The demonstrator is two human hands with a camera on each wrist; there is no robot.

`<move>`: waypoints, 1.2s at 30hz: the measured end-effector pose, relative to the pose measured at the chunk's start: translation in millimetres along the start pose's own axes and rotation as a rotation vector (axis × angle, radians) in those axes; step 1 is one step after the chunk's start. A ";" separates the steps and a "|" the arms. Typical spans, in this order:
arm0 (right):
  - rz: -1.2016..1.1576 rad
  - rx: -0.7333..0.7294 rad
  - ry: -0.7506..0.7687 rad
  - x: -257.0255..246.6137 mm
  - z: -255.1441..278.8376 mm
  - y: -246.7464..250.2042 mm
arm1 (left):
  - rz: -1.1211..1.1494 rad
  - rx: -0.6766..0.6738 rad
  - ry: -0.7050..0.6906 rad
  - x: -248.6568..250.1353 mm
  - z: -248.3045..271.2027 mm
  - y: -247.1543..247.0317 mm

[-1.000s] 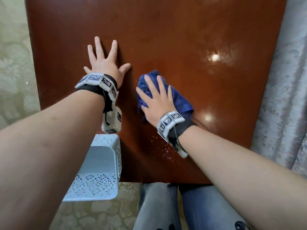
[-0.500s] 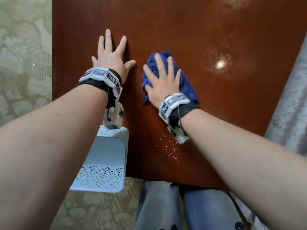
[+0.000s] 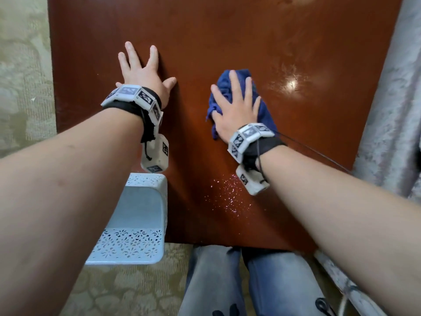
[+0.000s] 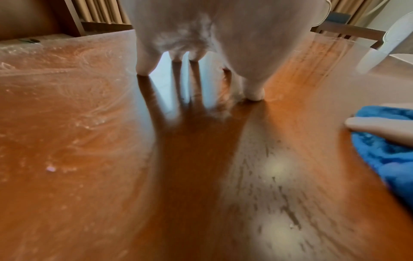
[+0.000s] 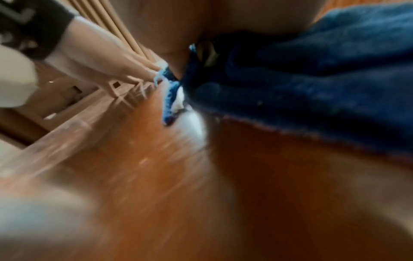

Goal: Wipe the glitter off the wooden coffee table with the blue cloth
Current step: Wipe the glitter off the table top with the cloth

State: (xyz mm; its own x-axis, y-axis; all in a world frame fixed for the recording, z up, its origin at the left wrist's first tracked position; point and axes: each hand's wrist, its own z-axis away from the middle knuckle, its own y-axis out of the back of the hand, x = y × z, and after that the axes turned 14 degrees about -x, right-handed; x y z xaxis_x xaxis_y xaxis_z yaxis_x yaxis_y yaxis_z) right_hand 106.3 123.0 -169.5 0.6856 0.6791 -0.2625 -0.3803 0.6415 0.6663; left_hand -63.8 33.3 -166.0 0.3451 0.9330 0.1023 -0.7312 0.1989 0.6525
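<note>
Blue cloth (image 3: 239,103) lies under the flat right hand (image 3: 237,112); only the head view shows glitter (image 3: 227,192); left hand (image 3: 143,74) splayed.

Glossy reddish wooden coffee table (image 3: 227,37), smeared wipe streaks on its far part, crumpled blue cloth (image 3: 264,108) pressed flat under the right hand (image 3: 234,115), left hand (image 3: 145,76) splayed beside it, glitter (image 3: 227,195) scattered near the front edge

Cloth (image 3: 264,108) on table (image 3: 227,37), right of left hand (image 3: 145,76); glitter (image 3: 227,192) nearer.
</note>
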 end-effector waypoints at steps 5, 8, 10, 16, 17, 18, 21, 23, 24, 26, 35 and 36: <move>0.150 -0.071 0.211 -8.6 52.1 -61.5 | -0.036 0.014 0.045 12.5 1.0 -3.7; 0.124 -0.118 0.176 26.1 84.9 -75.1 | -0.045 -0.016 0.100 32.4 4.4 -9.2; 0.067 -0.091 0.055 60.4 90.4 -61.2 | -0.052 -0.039 0.090 50.5 10.5 -16.9; -0.175 0.032 -0.145 87.6 49.3 -14.3 | -0.077 -0.061 -0.039 90.5 30.6 -46.8; -0.167 0.053 -0.139 77.5 48.1 -20.6 | -0.077 -0.056 -0.048 91.5 31.2 -49.0; -0.140 0.064 -0.111 67.2 50.9 -30.6 | -0.078 -0.049 -0.052 91.5 31.6 -50.2; -0.082 0.003 0.018 52.0 84.8 -68.6 | -0.099 -0.040 -0.079 97.4 34.1 -55.4; -0.131 -0.064 0.042 60.6 113.3 -89.7 | -0.129 -0.057 -0.121 107.7 39.8 -62.3; -0.176 -0.067 0.007 72.0 127.8 -98.7 | -0.153 -0.069 -0.152 117.4 44.4 -68.1; -0.242 -0.023 -0.117 101.0 151.3 -107.9 | -0.188 -0.094 -0.211 137.0 55.3 -81.4; -0.332 0.170 -0.264 106.2 110.8 -82.3 | -0.267 -0.085 -0.267 152.8 70.3 -107.5; -0.327 0.147 -0.215 95.4 113.7 -88.1 | -0.279 -0.082 -0.265 152.2 71.6 -108.8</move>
State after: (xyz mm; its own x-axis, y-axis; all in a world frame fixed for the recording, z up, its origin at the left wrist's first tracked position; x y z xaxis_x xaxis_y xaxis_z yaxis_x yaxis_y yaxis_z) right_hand 275.8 90.6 -173.9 0.8753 0.3480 -0.3357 -0.0388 0.7426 0.6686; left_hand 110.5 132.2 -167.7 0.6692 0.7322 0.1269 -0.6290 0.4671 0.6214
